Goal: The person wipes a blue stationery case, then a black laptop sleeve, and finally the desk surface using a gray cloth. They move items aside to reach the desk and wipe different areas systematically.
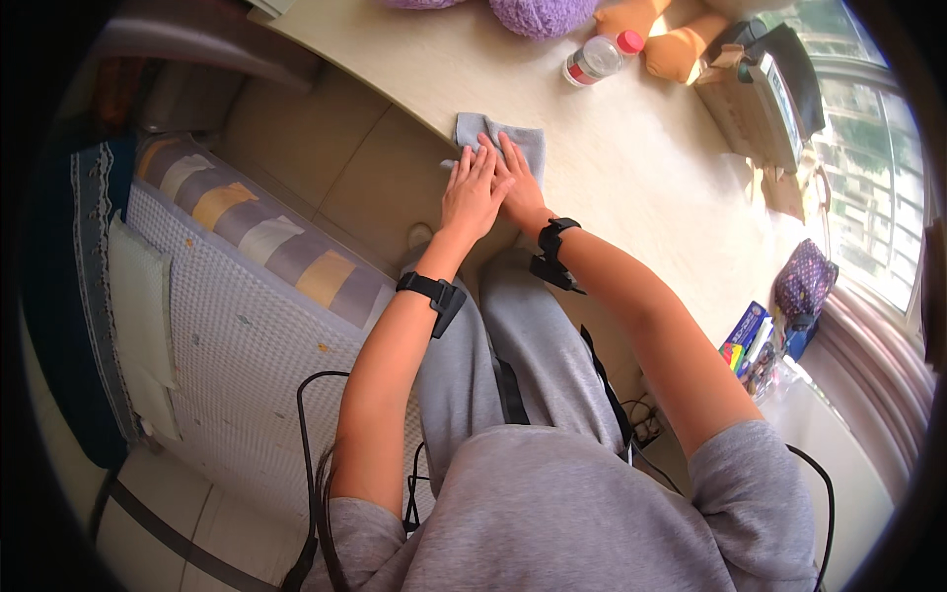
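A grey cloth (531,141) lies spread at the edge of the pale tabletop (612,128). My right hand (519,185) rests on it, open and palm down, with the fingers stretched out across the fabric. Close against it on the left is my left hand (472,200), also open with its fingers extended. Its fingertips reach the cloth's near left part and its thumb overlaps the right hand. The hands hide part of the cloth. Black straps with small devices sit around both my forearms.
Beyond the cloth, a clear plastic bottle (596,61) with a red cap stands near purple plush (543,12) and orange plush feet (675,54). Boxes (764,113) stand by the window at right. A bed (247,326) runs along my left. Black cables hang beside me.
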The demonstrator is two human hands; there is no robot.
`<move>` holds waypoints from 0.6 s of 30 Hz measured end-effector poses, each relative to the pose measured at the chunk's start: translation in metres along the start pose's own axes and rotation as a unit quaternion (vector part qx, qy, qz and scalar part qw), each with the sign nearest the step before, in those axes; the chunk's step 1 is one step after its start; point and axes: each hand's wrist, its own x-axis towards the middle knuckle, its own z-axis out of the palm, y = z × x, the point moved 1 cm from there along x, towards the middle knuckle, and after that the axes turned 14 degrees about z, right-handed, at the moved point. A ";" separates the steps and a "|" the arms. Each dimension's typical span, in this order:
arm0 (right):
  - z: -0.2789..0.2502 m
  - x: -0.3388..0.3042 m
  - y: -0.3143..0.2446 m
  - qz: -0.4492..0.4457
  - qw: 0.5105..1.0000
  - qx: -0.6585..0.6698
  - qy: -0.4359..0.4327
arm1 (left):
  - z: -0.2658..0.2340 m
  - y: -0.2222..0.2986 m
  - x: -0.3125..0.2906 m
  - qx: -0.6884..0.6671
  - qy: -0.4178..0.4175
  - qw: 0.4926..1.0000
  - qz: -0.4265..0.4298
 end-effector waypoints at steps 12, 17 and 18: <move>-0.008 0.084 -0.018 -0.063 0.993 -0.048 -0.087 | -0.024 -0.047 0.037 0.020 0.047 0.998 -0.044; -0.002 0.152 -0.054 -0.053 0.995 -0.063 -0.054 | -0.061 -0.111 0.068 -0.047 0.132 0.990 -0.029; 0.000 0.164 -0.061 -0.058 0.995 -0.068 -0.039 | -0.068 -0.124 0.071 -0.072 0.153 0.985 -0.031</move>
